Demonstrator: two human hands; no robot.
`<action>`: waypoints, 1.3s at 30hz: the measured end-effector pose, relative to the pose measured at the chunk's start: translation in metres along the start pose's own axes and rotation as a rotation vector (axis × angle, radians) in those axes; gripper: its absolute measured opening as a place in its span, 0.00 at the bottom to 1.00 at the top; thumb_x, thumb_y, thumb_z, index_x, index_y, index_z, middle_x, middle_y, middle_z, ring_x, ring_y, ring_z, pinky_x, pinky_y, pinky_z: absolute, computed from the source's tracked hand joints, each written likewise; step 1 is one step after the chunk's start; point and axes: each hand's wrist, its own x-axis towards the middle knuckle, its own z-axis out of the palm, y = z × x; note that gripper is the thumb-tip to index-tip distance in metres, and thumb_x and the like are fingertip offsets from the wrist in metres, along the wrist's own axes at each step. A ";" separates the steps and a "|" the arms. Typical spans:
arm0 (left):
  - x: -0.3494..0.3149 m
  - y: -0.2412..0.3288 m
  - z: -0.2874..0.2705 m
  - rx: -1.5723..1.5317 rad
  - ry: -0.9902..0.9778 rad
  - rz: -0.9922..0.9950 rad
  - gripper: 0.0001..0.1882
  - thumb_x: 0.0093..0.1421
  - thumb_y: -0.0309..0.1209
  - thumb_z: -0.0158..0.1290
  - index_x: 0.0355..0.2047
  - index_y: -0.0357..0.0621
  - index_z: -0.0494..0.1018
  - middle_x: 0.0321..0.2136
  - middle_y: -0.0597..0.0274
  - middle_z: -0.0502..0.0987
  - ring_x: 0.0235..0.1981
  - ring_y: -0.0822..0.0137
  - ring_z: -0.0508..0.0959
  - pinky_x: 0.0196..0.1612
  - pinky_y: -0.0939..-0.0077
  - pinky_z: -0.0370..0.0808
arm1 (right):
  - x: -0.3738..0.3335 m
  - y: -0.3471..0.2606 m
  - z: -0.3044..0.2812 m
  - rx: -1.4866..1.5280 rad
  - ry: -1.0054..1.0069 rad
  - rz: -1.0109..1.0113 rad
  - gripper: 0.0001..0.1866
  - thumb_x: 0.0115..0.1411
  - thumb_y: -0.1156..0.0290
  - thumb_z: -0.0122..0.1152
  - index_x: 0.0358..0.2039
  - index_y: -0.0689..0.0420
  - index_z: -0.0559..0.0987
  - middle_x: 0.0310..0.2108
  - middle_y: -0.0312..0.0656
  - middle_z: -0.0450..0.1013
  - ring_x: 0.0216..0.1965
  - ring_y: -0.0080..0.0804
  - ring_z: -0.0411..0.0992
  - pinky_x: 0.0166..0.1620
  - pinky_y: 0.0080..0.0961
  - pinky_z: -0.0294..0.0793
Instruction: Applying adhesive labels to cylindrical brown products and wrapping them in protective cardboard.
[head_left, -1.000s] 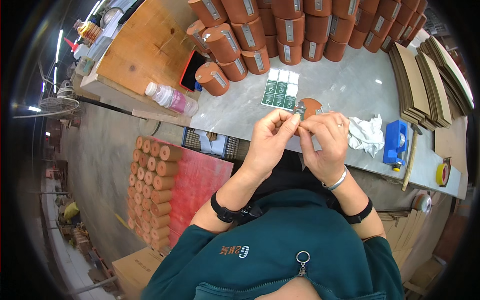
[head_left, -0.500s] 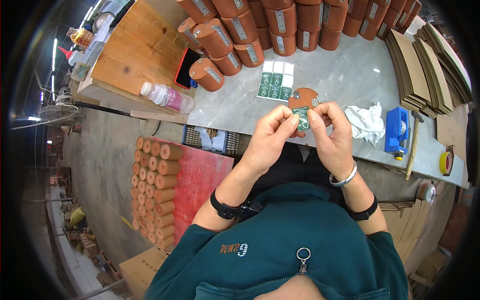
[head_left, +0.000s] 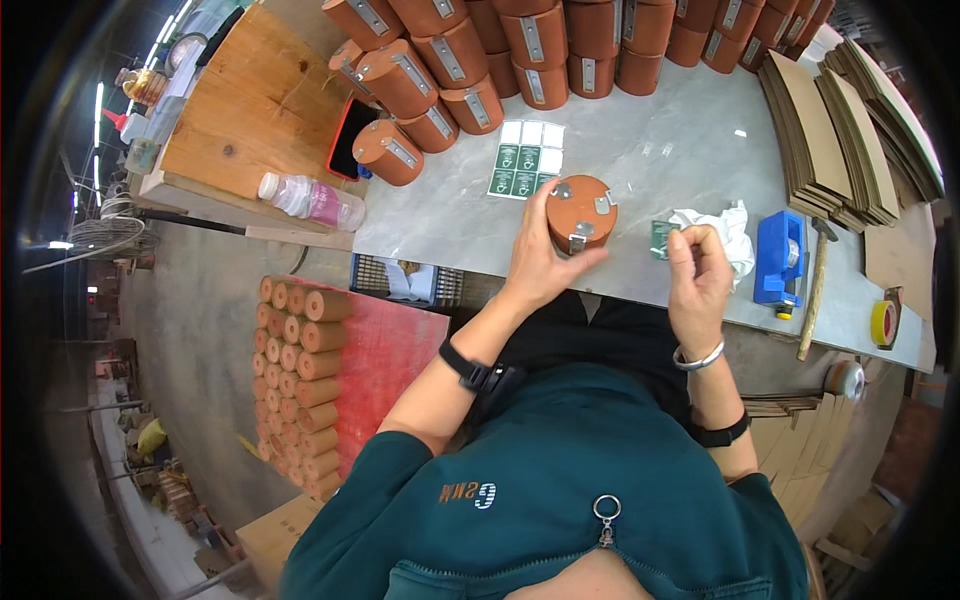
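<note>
My left hand [head_left: 541, 250] wraps round the near left side of a terracotta-coloured cylinder [head_left: 590, 212], which stands on the grey table with metal clips on its top. To its right, my right hand [head_left: 699, 272] pinches a small green sticker [head_left: 662, 240] between thumb and fingertips, apart from the cylinder. Behind the left hand lies a sticker sheet [head_left: 526, 158], with green labels in its lower part and white spaces above. A crumpled white cloth or paper [head_left: 736, 240] lies just beyond the right hand.
Stacked terracotta cylinders [head_left: 450, 55] with metal strips line the table's back. At right are cardboard pieces [head_left: 815, 140], a blue tape dispenser [head_left: 778, 262], a hammer [head_left: 818, 290] and yellow tape [head_left: 882, 324]. A plastic bottle [head_left: 312, 200] lies left; clay cylinders [head_left: 300, 370] cover part of a red board.
Both hands held the green sticker together before. Now they are apart: the left has gone onto the cylinder, and the right has carried the sticker rightward.
</note>
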 end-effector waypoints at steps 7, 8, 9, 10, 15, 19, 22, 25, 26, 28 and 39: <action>0.005 0.021 0.004 -0.849 -0.179 -0.482 0.36 0.67 0.49 0.60 0.65 0.40 0.64 0.56 0.55 0.75 0.57 0.64 0.77 0.59 0.64 0.77 | -0.012 -0.012 0.013 0.130 -0.089 0.037 0.10 0.71 0.72 0.62 0.33 0.61 0.74 0.27 0.30 0.69 0.30 0.17 0.63 0.36 0.18 0.66; 0.001 0.027 0.002 -0.923 -0.209 -0.521 0.35 0.70 0.53 0.56 0.66 0.40 0.63 0.56 0.56 0.75 0.57 0.65 0.78 0.60 0.64 0.77 | -0.011 -0.014 0.016 0.138 -0.098 0.038 0.10 0.71 0.72 0.63 0.32 0.61 0.74 0.27 0.30 0.69 0.30 0.17 0.63 0.36 0.18 0.66; -0.002 0.031 0.000 -1.027 -0.245 -0.524 0.36 0.72 0.56 0.52 0.66 0.40 0.63 0.55 0.57 0.76 0.56 0.66 0.78 0.60 0.63 0.78 | -0.011 -0.016 0.020 0.133 -0.102 0.033 0.10 0.71 0.72 0.63 0.32 0.61 0.74 0.27 0.30 0.69 0.30 0.17 0.63 0.36 0.18 0.66; -0.004 0.034 0.000 -1.003 -0.240 -0.553 0.35 0.74 0.59 0.46 0.66 0.42 0.64 0.55 0.58 0.76 0.57 0.66 0.78 0.60 0.63 0.78 | -0.010 -0.016 0.025 0.152 -0.113 0.036 0.10 0.70 0.72 0.63 0.32 0.61 0.74 0.27 0.30 0.69 0.30 0.16 0.63 0.35 0.18 0.66; -0.005 0.038 -0.006 -0.989 -0.248 -0.510 0.37 0.73 0.61 0.46 0.66 0.42 0.63 0.55 0.57 0.75 0.57 0.66 0.78 0.59 0.64 0.79 | -0.007 -0.016 0.043 0.155 -0.117 0.028 0.10 0.69 0.72 0.64 0.31 0.61 0.76 0.25 0.29 0.70 0.28 0.14 0.61 0.33 0.17 0.64; -0.007 0.039 -0.008 -0.962 -0.218 -0.511 0.38 0.73 0.61 0.45 0.67 0.42 0.63 0.56 0.57 0.74 0.58 0.66 0.77 0.59 0.64 0.79 | -0.005 -0.016 0.048 0.135 -0.103 0.014 0.10 0.69 0.72 0.65 0.31 0.62 0.76 0.23 0.27 0.69 0.26 0.13 0.60 0.31 0.17 0.62; -0.007 0.040 -0.008 -0.972 -0.236 -0.503 0.38 0.73 0.61 0.45 0.67 0.42 0.62 0.57 0.57 0.74 0.58 0.66 0.77 0.59 0.64 0.79 | -0.005 -0.017 0.048 0.134 -0.099 0.016 0.10 0.69 0.72 0.65 0.31 0.61 0.76 0.23 0.26 0.69 0.25 0.12 0.60 0.30 0.17 0.62; -0.006 0.042 -0.008 -0.960 -0.235 -0.511 0.37 0.73 0.60 0.45 0.67 0.42 0.62 0.57 0.58 0.73 0.58 0.67 0.77 0.59 0.64 0.79 | -0.005 -0.016 0.049 0.142 -0.097 0.021 0.10 0.69 0.72 0.65 0.31 0.61 0.77 0.23 0.26 0.69 0.25 0.11 0.60 0.29 0.16 0.61; -0.006 0.042 -0.009 -0.982 -0.241 -0.531 0.36 0.73 0.59 0.47 0.67 0.43 0.62 0.57 0.58 0.73 0.59 0.67 0.75 0.60 0.65 0.77 | -0.005 -0.016 0.050 0.145 -0.093 0.025 0.10 0.69 0.71 0.65 0.31 0.61 0.77 0.23 0.26 0.69 0.25 0.11 0.60 0.28 0.16 0.61; -0.006 0.043 -0.010 -1.035 -0.247 -0.556 0.34 0.73 0.57 0.50 0.67 0.43 0.62 0.58 0.59 0.72 0.60 0.68 0.72 0.63 0.65 0.72 | -0.005 -0.015 0.051 0.148 -0.087 0.030 0.10 0.69 0.71 0.65 0.31 0.61 0.77 0.23 0.26 0.70 0.25 0.10 0.60 0.28 0.15 0.60; -0.006 0.043 -0.009 -0.972 -0.234 -0.515 0.35 0.75 0.57 0.45 0.67 0.42 0.61 0.57 0.58 0.73 0.58 0.68 0.76 0.59 0.65 0.79 | -0.005 -0.018 0.054 0.072 -0.056 0.021 0.10 0.69 0.72 0.65 0.31 0.61 0.76 0.21 0.26 0.69 0.23 0.10 0.61 0.26 0.15 0.60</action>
